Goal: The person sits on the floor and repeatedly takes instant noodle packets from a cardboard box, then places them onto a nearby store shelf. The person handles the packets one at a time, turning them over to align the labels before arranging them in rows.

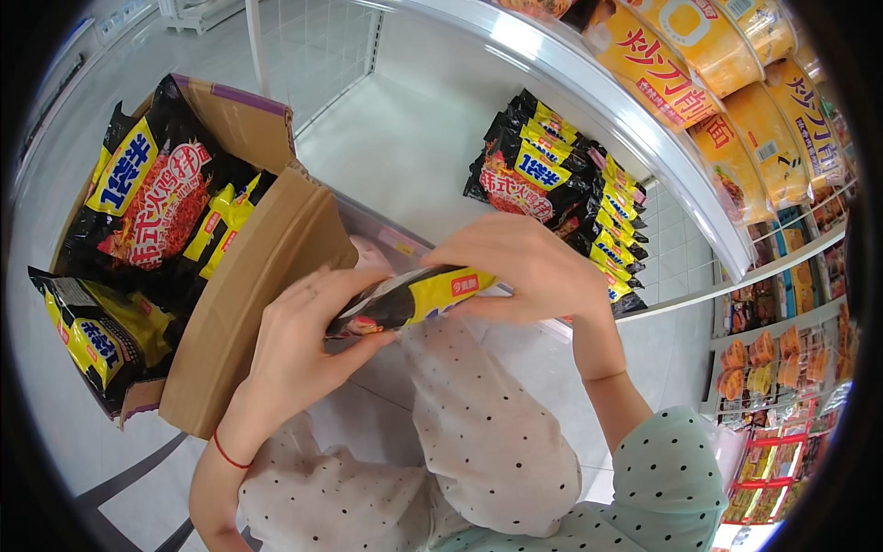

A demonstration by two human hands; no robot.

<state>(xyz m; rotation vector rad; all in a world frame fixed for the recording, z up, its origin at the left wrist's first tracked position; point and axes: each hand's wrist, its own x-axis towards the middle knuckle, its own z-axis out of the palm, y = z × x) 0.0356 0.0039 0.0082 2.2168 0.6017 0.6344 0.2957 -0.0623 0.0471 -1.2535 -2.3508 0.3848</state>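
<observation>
Between my hands, above my knees, is a black and yellow packet of instant noodles (417, 303). My left hand (303, 338) grips its left end, thumb below and fingers on top. At the other end, my right hand (531, 269) closes over the packet, slightly blurred. More packets of the same kind (531, 165) stand in rows at the right of a white bottom shelf (386, 138). On my left, an open cardboard box (241, 283) holds several such packets (165, 193), some lying flat and some on edge.
Overhead at the right, a shelf with a pale front edge (621, 124) carries yellow noodle packs (662, 62). Wire side panels (679, 228) border the bottom shelf. Further racks of packaged food (766, 366) line the right side. Grey floor tiles (376, 386) show beneath me.
</observation>
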